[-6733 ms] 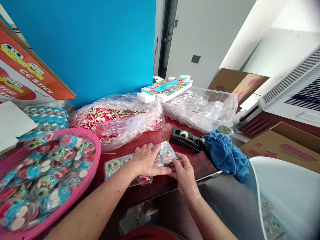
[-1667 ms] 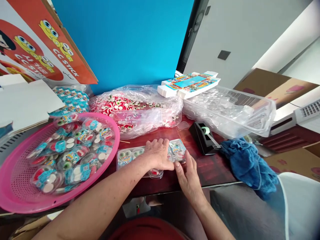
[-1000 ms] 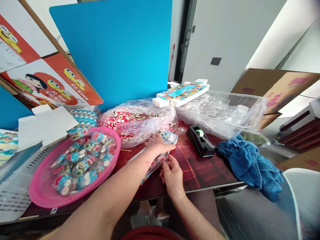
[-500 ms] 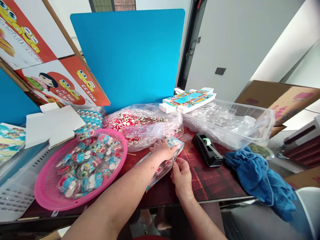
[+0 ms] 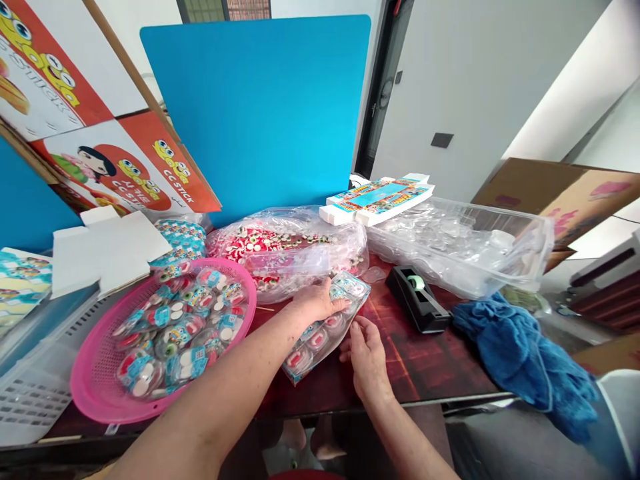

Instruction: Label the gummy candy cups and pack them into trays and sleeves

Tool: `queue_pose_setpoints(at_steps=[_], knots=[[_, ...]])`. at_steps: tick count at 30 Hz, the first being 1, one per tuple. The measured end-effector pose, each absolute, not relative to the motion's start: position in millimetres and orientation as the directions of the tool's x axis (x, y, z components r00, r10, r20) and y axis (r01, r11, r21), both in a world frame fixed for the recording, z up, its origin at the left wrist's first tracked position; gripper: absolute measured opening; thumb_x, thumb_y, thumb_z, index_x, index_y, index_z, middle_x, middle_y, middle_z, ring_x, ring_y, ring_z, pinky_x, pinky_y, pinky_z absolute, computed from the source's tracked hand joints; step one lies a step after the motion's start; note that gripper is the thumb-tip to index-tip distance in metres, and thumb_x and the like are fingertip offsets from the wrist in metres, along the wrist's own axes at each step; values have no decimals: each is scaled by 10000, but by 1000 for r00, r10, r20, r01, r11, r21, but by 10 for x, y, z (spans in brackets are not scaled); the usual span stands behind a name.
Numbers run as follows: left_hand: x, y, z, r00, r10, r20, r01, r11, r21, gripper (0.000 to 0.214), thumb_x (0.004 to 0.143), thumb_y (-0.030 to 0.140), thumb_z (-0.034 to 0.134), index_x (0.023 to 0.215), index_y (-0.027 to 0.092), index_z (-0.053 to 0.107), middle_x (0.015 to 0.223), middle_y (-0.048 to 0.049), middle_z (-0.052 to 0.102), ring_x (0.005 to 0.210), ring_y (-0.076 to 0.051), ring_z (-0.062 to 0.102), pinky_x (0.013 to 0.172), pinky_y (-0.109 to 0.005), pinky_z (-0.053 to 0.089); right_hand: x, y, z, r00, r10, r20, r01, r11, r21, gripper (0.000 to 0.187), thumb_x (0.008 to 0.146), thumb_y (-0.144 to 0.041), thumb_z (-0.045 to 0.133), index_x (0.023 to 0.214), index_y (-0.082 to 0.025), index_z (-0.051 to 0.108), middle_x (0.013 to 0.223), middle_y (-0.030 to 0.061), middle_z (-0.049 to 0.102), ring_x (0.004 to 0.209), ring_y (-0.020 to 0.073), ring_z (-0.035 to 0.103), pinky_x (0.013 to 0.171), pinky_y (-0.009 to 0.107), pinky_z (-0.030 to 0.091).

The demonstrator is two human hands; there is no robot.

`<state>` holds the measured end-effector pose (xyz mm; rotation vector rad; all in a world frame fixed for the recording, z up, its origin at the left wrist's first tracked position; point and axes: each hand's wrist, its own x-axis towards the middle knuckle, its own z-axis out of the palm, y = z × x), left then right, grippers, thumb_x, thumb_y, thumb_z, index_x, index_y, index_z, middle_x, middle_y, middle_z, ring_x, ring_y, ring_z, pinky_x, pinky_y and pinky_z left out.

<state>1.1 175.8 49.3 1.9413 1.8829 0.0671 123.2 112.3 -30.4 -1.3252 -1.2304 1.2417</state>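
Observation:
A taped strip of clear candy packs [image 5: 320, 333] lies tilted on the dark red table [image 5: 425, 363], running from near the front edge up toward the candy bag. My left hand [image 5: 315, 303] grips its upper part, fingers curled over the top pack. My right hand [image 5: 367, 350] touches the strip's right edge with fingers loosely bent. A black tape dispenser [image 5: 417, 307] stands just right of both hands.
A pink basket [image 5: 95, 383] of several candy packs sits at left. Behind the hands lies a plastic bag of loose candies [image 5: 290, 250], a clear bin of empty shells [image 5: 465, 247] with flat cartons [image 5: 377, 197] on it. A blue cloth [image 5: 525, 360] hangs at the right edge.
The strip of packs has been lifted from lying flat and turned; its near end now shows toward the front edge. My right hand has slid down along its side.

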Motion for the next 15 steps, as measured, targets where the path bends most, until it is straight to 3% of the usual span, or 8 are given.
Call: queue_pose_setpoints(at_steps=[4, 7, 10, 12, 15], knots=[[-77, 1760, 521, 96, 947, -308, 933, 22, 358, 907, 676, 782, 329, 1353, 183, 260, 1350, -170, 416, 1174, -345, 451, 918, -422, 355, 1086, 1009, -264, 81, 996, 38, 330, 9, -944, 536, 864, -538, 271, 1262, -197, 385, 1135, 134, 555, 1031, 254, 541, 773, 366, 472], [-137, 1746, 535, 137, 929, -344, 916, 14, 402, 907, 653, 760, 418, 1347, 194, 279, 1366, -124, 413, 1202, -285, 439, 934, -345, 363, 1065, 1063, -179, 34, 998, 48, 394, 31, -918, 535, 875, -526, 247, 1247, -187, 428, 1175, 142, 548, 1100, 274, 504, 891, 420, 405], [-41, 1663, 486, 103, 936, -336, 901, 56, 431, 874, 716, 716, 389, 1371, 165, 209, 1340, -119, 449, 1193, -257, 453, 906, -317, 396, 1259, 1210, -48, -47, 998, -32, 236, -20, -971, 481, 860, -530, 302, 1160, -210, 498, 1068, 118, 609, 1030, 260, 554, 829, 378, 448], [99, 1592, 432, 50, 943, -328, 896, 102, 433, 907, 748, 702, 345, 1389, 100, 125, 1293, -173, 482, 1141, -286, 498, 876, -352, 419, 1457, 1313, 46, -167, 979, -117, 57, -109, -992, 363, 825, -488, 417, 1042, -228, 550, 937, 74, 647, 898, 231, 603, 724, 334, 485], [285, 1514, 373, -36, 959, -282, 900, 154, 408, 946, 759, 675, 355, 1404, 83, -2, 1399, -249, 290, 1205, -379, 403, 906, -478, 375, 1693, 1464, 168, -276, 914, -297, -75, -329, -942, 161, 736, -347, 557, 822, -212, 575, 722, 12, 634, 636, 163, 594, 558, 278, 469]])
